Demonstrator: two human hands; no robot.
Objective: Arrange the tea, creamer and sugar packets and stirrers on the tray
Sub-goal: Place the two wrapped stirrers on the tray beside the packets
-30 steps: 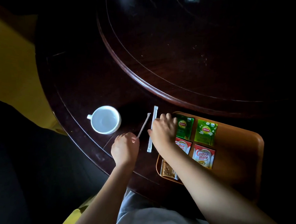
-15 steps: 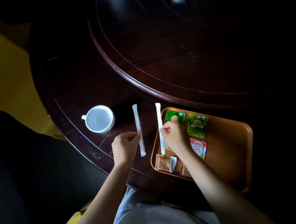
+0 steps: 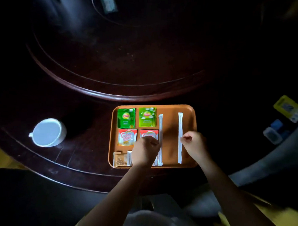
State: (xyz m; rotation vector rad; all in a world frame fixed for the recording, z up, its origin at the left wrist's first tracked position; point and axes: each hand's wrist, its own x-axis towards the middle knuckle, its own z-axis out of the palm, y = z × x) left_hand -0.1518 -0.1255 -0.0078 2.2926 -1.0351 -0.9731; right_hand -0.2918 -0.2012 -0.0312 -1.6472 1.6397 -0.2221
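Observation:
An orange tray (image 3: 189, 113) lies on the dark table. Two green tea packets (image 3: 126, 117) (image 3: 147, 117) sit at its far left, with two red creamer packets (image 3: 127, 136) (image 3: 149, 133) below them and brown sugar packets (image 3: 119, 159) at the near left corner. Two white wrapped stirrers lie lengthwise on the tray. My left hand (image 3: 145, 151) pinches the left stirrer (image 3: 160, 127) and covers part of the second creamer packet. My right hand (image 3: 194, 144) pinches the right stirrer (image 3: 180, 131).
A white cup (image 3: 47, 132) stands on the table left of the tray. A raised round turntable edge (image 3: 101, 93) runs just behind the tray. A yellow packet (image 3: 289, 108) and small blue and clear containers (image 3: 273, 133) lie at the far right.
Both stirrers have come from the table onto the tray. My left hand moved right onto the tray with one; my right hand carried the other to the tray's right part.

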